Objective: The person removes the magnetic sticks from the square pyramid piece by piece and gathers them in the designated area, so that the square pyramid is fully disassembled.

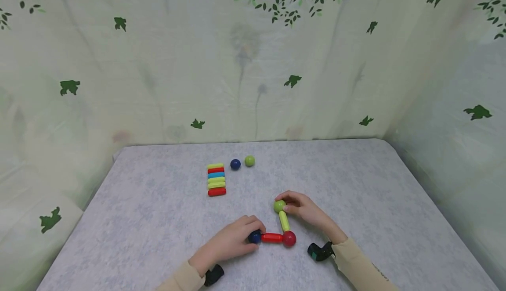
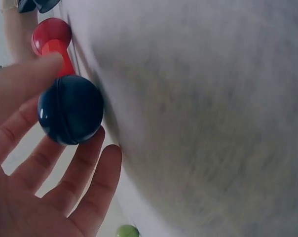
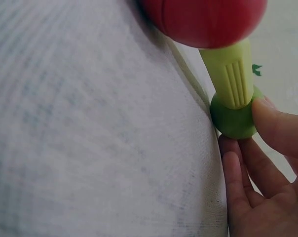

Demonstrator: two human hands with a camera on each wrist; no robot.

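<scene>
On the table lies an L of joined toy pieces: a dark blue ball (image 1: 254, 237), a red rod (image 1: 272, 238), a red ball (image 1: 289, 238) at the corner, a yellow-green rod (image 1: 284, 221) and a green ball (image 1: 279, 206). My left hand (image 1: 236, 237) holds the blue ball between thumb and fingers; the left wrist view shows this blue ball (image 2: 71, 109) up close. At the L's far end, my right hand (image 1: 302, 210) pinches the green ball, and in the right wrist view the thumb and fingers meet this green ball (image 3: 234, 117).
Further back, a column of several red, blue and yellow-green rods (image 1: 216, 180) lies left of centre. Beside it sit a loose blue ball (image 1: 235, 164) and a loose green ball (image 1: 249, 160). Black wrist cameras (image 1: 319, 252) are strapped to both wrists. A leaf-patterned curtain (image 1: 253, 62) hangs behind the table.
</scene>
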